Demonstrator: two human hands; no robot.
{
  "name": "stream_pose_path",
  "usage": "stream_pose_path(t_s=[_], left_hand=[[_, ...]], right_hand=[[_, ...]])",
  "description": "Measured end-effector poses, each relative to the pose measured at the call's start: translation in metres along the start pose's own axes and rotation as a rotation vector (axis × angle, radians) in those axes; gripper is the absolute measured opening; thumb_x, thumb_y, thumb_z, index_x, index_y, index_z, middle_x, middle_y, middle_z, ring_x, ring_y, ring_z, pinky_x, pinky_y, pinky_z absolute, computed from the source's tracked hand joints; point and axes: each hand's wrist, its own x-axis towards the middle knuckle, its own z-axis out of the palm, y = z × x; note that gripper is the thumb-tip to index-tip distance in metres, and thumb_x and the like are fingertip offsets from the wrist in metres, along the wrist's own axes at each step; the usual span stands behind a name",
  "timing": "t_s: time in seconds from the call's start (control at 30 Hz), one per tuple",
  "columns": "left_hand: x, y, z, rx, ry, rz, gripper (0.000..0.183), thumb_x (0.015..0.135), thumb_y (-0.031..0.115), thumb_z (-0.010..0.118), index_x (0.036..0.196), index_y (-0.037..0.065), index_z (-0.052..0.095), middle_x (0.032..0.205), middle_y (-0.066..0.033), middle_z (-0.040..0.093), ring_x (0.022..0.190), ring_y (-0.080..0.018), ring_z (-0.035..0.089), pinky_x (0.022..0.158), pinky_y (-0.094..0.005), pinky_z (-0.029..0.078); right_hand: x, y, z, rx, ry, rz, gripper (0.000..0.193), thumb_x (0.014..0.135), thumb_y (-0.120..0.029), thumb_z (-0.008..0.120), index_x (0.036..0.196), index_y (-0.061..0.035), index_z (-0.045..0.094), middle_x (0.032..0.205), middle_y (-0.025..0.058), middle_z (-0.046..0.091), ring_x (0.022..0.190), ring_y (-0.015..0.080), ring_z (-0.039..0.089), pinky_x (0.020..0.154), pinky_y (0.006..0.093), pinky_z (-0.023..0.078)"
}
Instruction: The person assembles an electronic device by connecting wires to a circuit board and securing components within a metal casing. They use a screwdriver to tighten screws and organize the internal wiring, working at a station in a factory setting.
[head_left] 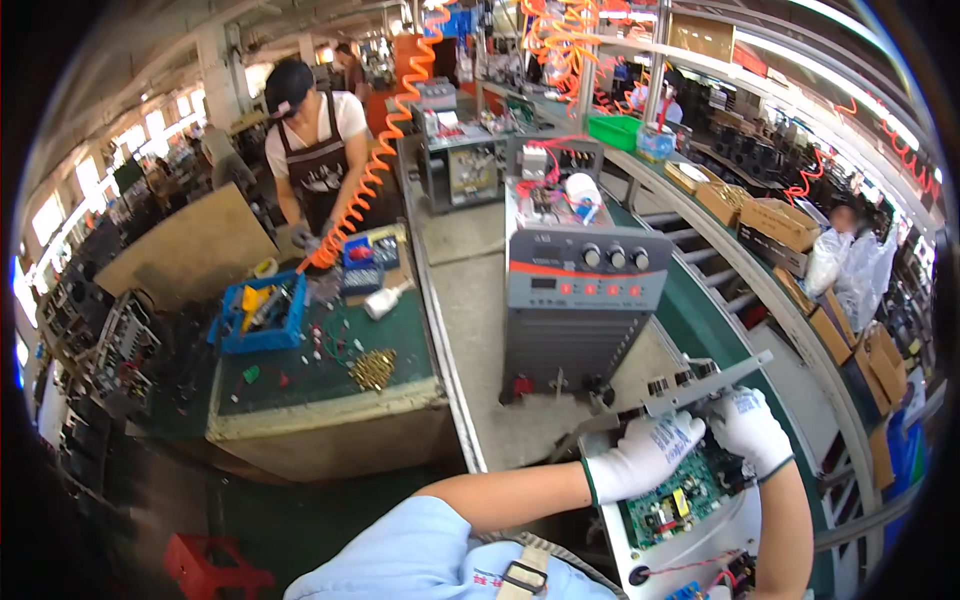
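Observation:
Both of my hands wear white work gloves with blue print and are at the lower right, over an opened metal unit. My left hand (652, 458) has its fingers curled together just behind a grey front panel (712, 384) with black knobs. Beside it, my right hand (748, 432) is closed behind the panel's right part. What the fingertips of either hand grip is hidden. The panel is tilted. Beneath the hands lies a green circuit board (672, 508) with small parts, inside the unit's pale metal tray (618, 530). Red wires (715, 565) run near the tray's lower end.
Ahead stands a grey machine (580, 310) with three knobs. At left, a green-topped bench (330, 385) holds a blue bin (262, 312) and brass parts (373, 370). A co-worker (318, 150) stands behind it. An orange coiled hose (378, 165) hangs down. Cardboard boxes (780, 222) line the right shelf.

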Motion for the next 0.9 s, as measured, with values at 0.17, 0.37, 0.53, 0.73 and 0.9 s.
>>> stream_pose_path(t_s=[0.17, 0.37, 0.53, 0.73, 0.9], left_hand=[[0.019, 0.017, 0.018, 0.171, -0.019, -0.044, 0.013, 0.09, 0.014, 0.049, 0.099, 0.007, 0.055, 0.09, -0.0109, 0.059, 0.085, -0.0263, 0.062, 0.07, -0.0394, 0.052], [0.06, 0.016, 0.036, -0.007, -0.149, -0.25, 0.024, 0.091, 0.003, 0.045, 0.107, -0.002, 0.062, 0.101, -0.0212, 0.068, 0.091, -0.0299, 0.069, 0.078, -0.0408, 0.055], [0.073, 0.003, 0.064, -0.302, -0.033, -0.364, 0.031, 0.099, 0.019, 0.04, 0.107, 0.001, 0.064, 0.101, -0.019, 0.068, 0.095, -0.0347, 0.066, 0.084, -0.0434, 0.051], [0.067, 0.006, 0.066, -0.24, -0.063, -0.182, 0.023, 0.1, 0.015, 0.04, 0.101, 0.002, 0.059, 0.091, -0.0167, 0.066, 0.081, -0.032, 0.065, 0.073, -0.0442, 0.05], [0.059, 0.006, 0.064, -0.268, -0.08, -0.118, 0.025, 0.103, 0.014, 0.036, 0.103, 0.001, 0.058, 0.087, -0.0143, 0.064, 0.073, -0.0274, 0.063, 0.065, -0.0418, 0.05]], right_hand=[[-0.011, 0.034, 0.001, 0.234, -0.074, -0.08, 0.031, 0.09, -0.025, 0.058, 0.101, 0.0009, 0.071, 0.102, 0.0227, 0.068, 0.098, 0.0376, 0.063, 0.088, 0.0419, 0.049], [-0.006, 0.032, 0.008, 0.411, -0.048, -0.088, 0.037, 0.095, -0.032, 0.056, 0.103, 0.0015, 0.069, 0.1, 0.022, 0.068, 0.095, 0.0399, 0.062, 0.088, 0.0413, 0.048], [-0.003, 0.062, 0.03, 0.692, -0.029, 0.07, 0.034, 0.096, -0.029, 0.056, 0.101, 0.0027, 0.067, 0.093, 0.0122, 0.07, 0.087, 0.0246, 0.064, 0.081, 0.0351, 0.05], [-0.041, 0.082, 0.03, 1.122, -0.098, 0.292, 0.027, 0.077, 0.005, 0.059, 0.103, 0.0014, 0.067, 0.091, 0.0038, 0.068, 0.082, 0.0133, 0.062, 0.075, 0.0262, 0.049], [-0.045, 0.091, 0.046, 1.018, -0.019, 0.222, 0.042, 0.066, 0.017, 0.063, 0.106, 0.0021, 0.067, 0.095, 0.0024, 0.07, 0.085, 0.0109, 0.063, 0.076, 0.0263, 0.052]])
